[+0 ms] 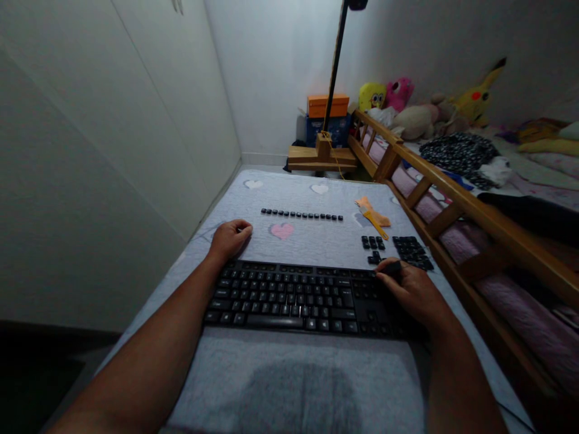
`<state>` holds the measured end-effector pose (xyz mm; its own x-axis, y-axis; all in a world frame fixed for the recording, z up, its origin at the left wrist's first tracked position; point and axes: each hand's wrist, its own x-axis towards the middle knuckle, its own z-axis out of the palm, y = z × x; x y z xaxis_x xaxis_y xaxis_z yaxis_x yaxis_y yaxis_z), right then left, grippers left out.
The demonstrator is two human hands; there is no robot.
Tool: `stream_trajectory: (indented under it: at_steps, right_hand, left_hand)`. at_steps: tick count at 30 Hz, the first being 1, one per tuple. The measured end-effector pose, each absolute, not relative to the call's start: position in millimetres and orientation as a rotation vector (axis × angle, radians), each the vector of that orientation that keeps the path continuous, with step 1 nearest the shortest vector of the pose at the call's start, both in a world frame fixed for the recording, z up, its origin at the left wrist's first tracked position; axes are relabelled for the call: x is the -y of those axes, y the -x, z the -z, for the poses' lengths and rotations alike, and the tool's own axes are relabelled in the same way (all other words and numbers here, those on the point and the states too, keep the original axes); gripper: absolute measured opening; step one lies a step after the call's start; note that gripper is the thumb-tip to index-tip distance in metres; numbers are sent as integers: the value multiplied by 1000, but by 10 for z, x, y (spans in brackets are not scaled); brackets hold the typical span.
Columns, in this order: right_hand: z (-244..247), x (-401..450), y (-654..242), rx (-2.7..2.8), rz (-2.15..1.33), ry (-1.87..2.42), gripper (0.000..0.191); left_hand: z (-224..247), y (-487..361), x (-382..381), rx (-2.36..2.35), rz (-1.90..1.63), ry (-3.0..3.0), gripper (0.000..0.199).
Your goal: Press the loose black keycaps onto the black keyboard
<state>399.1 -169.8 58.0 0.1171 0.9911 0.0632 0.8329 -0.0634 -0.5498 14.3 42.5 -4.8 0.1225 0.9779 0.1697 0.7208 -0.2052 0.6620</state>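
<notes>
A black keyboard (289,295) lies across the cloth-covered surface; its letter keys are in place, while the top row and right-hand blocks show bare sockets. My left hand (228,240) rests just beyond its upper left corner, fingers curled together; whatever they may hold is hidden. Over the keyboard's right end, my right hand (414,288) is closed on a small dark tool (392,267), pinched between thumb and fingers near the upper edge. Beyond the keyboard runs a row of loose black keycaps (302,214). More keycaps (409,250) sit grouped past my right hand.
A yellow-handled brush (375,223) lies on an orange cloth (382,218) at the back right. A wooden bed rail (434,193) borders the right side, with plush toys behind it. White cabinet doors (113,163) stand left. A lamp pole (335,66) rises beyond the far edge.
</notes>
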Motion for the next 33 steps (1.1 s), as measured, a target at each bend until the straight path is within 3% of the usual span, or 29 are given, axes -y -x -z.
stream_trajectory:
  at_steps: [16, 33]
  right_hand:
    - [-688, 2107, -4381, 1271, -337, 2147, 34]
    - [-549, 2713, -4554, 1398, -635, 2509, 60]
  left_hand:
    - [13, -153, -413, -1632, -822, -1999, 37]
    - [19, -143, -420, -1657, -812, -2001, 39]
